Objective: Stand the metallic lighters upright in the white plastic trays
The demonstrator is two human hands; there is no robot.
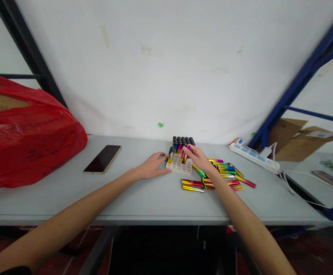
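My right hand (pixel 198 157) pinches a shiny red and purple lighter (pixel 184 156), held nearly upright over a white tray (pixel 180 168) with rows of round holes. At the tray's left edge rests my left hand (pixel 152 165), thumb and fingers spread apart, with nothing visible between them. A few lighters (pixel 170 156) with dark tops stand upright in the tray's left side. Behind it, a block of upright lighters (pixel 183 141) with black tops is packed closely together. Loose metallic-coloured lighters (pixel 226 168) lie in a pile on the right, partly hidden by my right forearm.
A black-screened phone (pixel 103 158) lies on the grey table (pixel 155 202) at left, beside a large red plastic bag (pixel 31 137). To the right are a white power strip (pixel 253 156) with cables and an opened cardboard box (pixel 300 141). A white wall (pixel 166 76) stands behind.
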